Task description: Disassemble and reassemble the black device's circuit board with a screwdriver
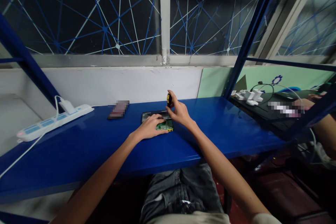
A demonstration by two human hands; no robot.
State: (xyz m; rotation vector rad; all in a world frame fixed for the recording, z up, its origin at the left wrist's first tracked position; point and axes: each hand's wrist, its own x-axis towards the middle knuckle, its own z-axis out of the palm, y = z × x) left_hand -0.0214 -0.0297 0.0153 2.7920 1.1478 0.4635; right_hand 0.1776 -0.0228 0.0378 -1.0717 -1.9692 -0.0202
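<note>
My right hand (181, 112) is closed around the black-and-yellow handle of a screwdriver (168, 100). The screwdriver stands upright, its thin shaft pointing down at a green circuit board (164, 126). With fingers over the board and the thumb along its near edge, my left hand (151, 126) steadies it from the left side. A yellow strip shows at the board's near right corner. Directly behind my left hand lies a dark, flat case (147, 114), partly covered by the hand. Whether the screwdriver's tip touches a screw is too small to tell.
A white power strip (55, 122) with a plugged-in charger lies on the blue table (105, 147) at left. A blurred flat object (119, 109) sits near the wall. Past the right blue post are white adapters (252, 96) and another person's arm (325, 133).
</note>
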